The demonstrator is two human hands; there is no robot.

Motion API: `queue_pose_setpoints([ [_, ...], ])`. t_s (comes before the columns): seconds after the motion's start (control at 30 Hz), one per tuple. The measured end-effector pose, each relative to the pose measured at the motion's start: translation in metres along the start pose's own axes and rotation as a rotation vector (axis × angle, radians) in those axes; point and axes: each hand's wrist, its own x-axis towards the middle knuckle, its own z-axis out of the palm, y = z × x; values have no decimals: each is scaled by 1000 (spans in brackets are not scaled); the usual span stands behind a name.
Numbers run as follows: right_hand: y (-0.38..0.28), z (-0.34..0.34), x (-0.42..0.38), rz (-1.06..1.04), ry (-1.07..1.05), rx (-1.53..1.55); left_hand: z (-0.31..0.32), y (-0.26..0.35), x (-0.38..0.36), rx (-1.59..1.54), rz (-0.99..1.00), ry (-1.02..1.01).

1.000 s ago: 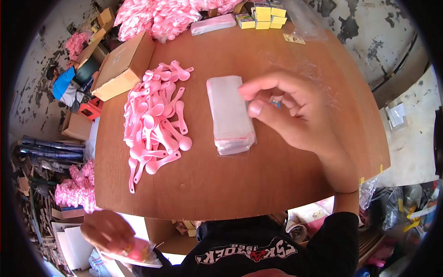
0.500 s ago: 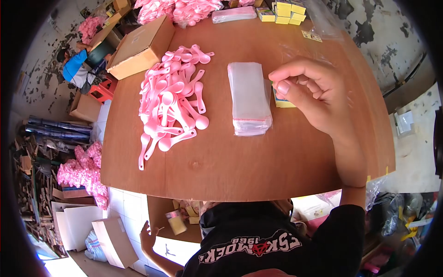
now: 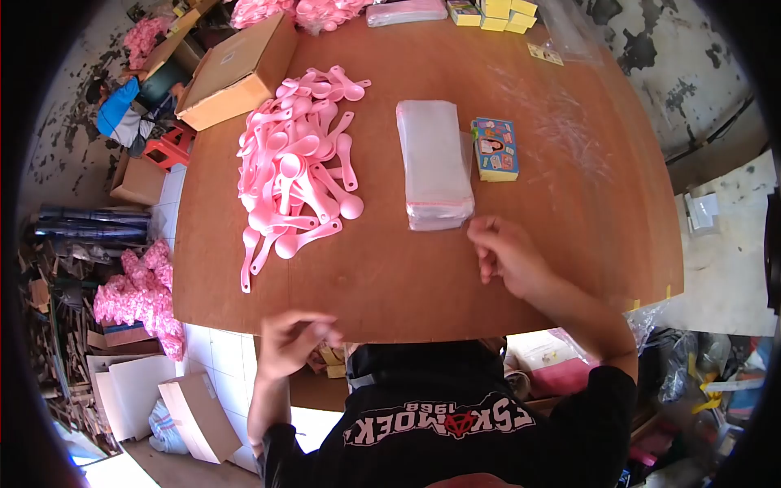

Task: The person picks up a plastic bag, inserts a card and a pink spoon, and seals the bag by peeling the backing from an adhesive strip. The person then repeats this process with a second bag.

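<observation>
My left hand (image 3: pixel 294 343) is over the table's front edge, fingers loosely bent and apart from the thumb, with nothing visible in it. My right hand (image 3: pixel 506 259) is just below and right of a stack of clear plastic bags (image 3: pixel 435 154); its fingers are curled in and nothing shows between them. To the right of the bags lies a small stack of blue picture cards with yellow edges (image 3: pixel 495 150). A large heap of pink spoons (image 3: pixel 297 167) spreads over the table's left part, away from both hands.
On the brown table (image 3: pixel 390 301) stands a cardboard box (image 3: pixel 237 69) at back left. Pink spoon bags (image 3: pixel 325 12), another bag stack (image 3: pixel 405 12) and yellow card stacks (image 3: pixel 504 15) line the far edge. A person (image 3: pixel 122 110) sits at far left.
My right hand has moved down toward me from beside the bags, uncovering the blue card stack. My left hand has risen from below the table to its front edge. The view has shifted slightly.
</observation>
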Motion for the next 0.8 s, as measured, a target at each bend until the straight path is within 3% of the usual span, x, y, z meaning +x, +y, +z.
queue_pose_setpoints([
  [0.13,-2,3,-5,145,-53,95,29,-4,65,-3,-223,-87],
  [0.43,-4,6,1,329,-4,106,37,-22,130,-40,-263,-191],
  [0.5,-11,3,-1,156,19,-17,36,-26,135,-55,-286,-170],
  [0.53,-8,0,-1,156,21,-18,38,-28,138,142,-199,-88],
  [0.57,-1,-3,0,-111,139,-338,39,-28,140,338,-110,-4],
  [0.6,2,-6,2,-386,254,-656,39,-27,144,338,-107,-2],
  [0.63,1,-10,7,-389,253,-657,40,-25,148,608,165,11],
  [0.67,-1,-14,12,-701,284,-905,41,-24,151,872,437,23],
  [0.7,-3,-15,15,-1017,308,-1147,43,-23,153,870,431,24],
  [0.8,-10,-12,13,-822,127,-1137,49,-25,160,968,432,-107],
])
